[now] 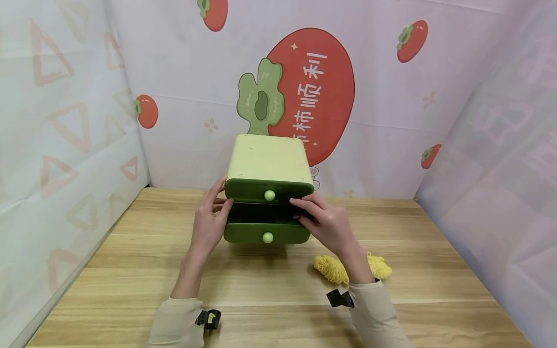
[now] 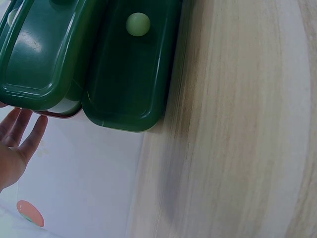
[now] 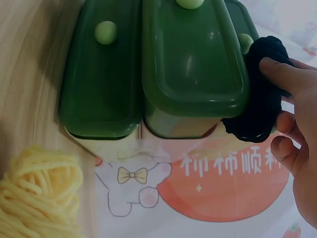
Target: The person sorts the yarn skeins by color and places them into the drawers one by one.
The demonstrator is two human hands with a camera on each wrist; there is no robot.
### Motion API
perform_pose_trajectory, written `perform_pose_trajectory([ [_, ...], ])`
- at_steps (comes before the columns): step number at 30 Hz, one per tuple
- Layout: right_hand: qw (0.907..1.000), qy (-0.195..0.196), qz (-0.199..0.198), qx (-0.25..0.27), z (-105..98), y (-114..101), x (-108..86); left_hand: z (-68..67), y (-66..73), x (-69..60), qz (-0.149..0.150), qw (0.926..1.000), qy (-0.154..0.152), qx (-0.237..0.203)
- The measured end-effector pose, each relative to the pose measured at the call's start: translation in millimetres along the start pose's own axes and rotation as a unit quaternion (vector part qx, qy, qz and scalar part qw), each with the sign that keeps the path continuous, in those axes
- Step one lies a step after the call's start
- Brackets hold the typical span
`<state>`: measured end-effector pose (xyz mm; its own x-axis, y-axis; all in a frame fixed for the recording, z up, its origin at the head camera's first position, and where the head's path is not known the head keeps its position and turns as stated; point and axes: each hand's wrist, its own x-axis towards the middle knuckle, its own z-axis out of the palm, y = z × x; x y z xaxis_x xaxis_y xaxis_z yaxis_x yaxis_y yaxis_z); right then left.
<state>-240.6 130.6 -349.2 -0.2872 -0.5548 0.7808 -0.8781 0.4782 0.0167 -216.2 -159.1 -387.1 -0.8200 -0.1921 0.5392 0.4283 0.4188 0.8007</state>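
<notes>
A small cabinet [image 1: 267, 157] with a pale green top and dark green drawer fronts stands on the table. Its middle drawer [image 1: 266, 234] is pulled out, and the top drawer [image 1: 250, 189] is in. My right hand [image 1: 331, 224] holds a bundle of black yarn [image 3: 262, 94] at the right side of the pulled-out drawer, thumb on one side and fingers on the other. At the left, my left hand [image 1: 210, 222] rests against the cabinet's side, thumb near the drawer's edge, fingers fairly straight. The bottom drawer [image 3: 101, 89] shows in the right wrist view, set back.
A bundle of yellow yarn [image 1: 331, 268] lies on the wooden table [image 1: 130, 270], partly hidden behind my right forearm. Cloth walls [image 1: 183, 63] printed with red fruit close off the back and both sides.
</notes>
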Motion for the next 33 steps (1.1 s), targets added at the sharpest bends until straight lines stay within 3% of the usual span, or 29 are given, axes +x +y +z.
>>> perform_pose_trajectory([
  [19, 0.9985, -0.051, 0.020, -0.005, 13.3, -7.2, -0.5, -0.6, 0.0, 0.3, -0.001, 1.0000, -0.002, -0.002],
  [33, 0.9988, -0.041, 0.026, -0.001, 6.7, -0.6, -2.8, -0.5, 0.6, 0.6, -0.002, 1.0000, -0.001, -0.001],
])
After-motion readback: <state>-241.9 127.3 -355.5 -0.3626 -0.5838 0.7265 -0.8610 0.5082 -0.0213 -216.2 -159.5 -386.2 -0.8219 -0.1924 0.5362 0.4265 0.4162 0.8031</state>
